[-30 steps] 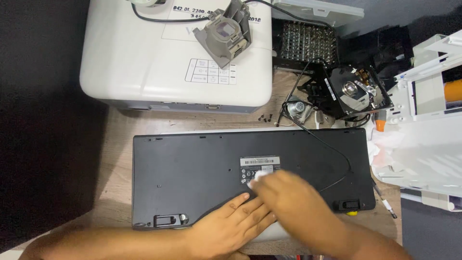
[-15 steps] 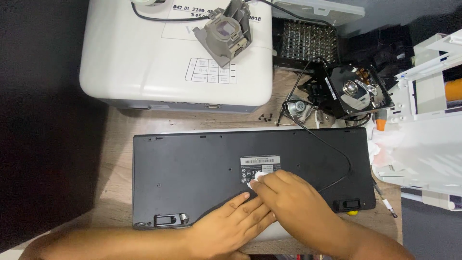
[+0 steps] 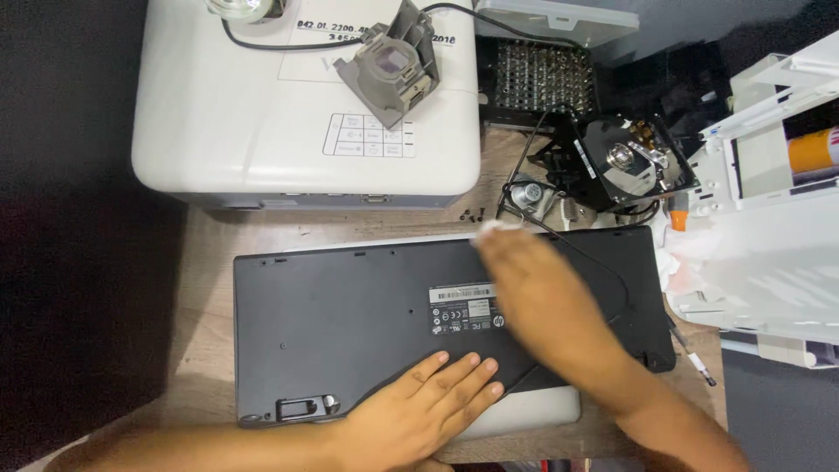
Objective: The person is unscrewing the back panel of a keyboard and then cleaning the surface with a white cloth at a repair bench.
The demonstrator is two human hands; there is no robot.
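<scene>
Two hands at work: we see both on an upturned black keyboard (image 3: 437, 332) lying along the near edge of the wooden table (image 3: 210, 253).
Projector: the white projector (image 3: 262, 114) fills the table's far left corner, a grey lens block (image 3: 393, 61) resting on its top.
Keyboard: underside up, its label (image 3: 461, 308) near the middle, its near long edge overhanging a pale slab (image 3: 533, 409).
Change: half a second ago our right hand sat over the label; it has since swept up to the keyboard's far edge, blurred in motion.
Meaning: we judge this a wiping stroke across the back panel, the middle covered and the far edge reached.
Right hand (image 3: 533, 306): fingers together, pinched on a small white wad (image 3: 494, 227) at the far edge; blur hides the exact grip.
Left hand (image 3: 419, 411): unmoved since then, flat, fingers (image 3: 463, 376) slightly spread, pressing the keyboard's near edge, holding nothing.
Disk drive: an opened drive (image 3: 625, 166) lies beyond the keyboard's far right corner.
Screws: tiny dark screws (image 3: 472, 212) lie between projector and keyboard.
</scene>
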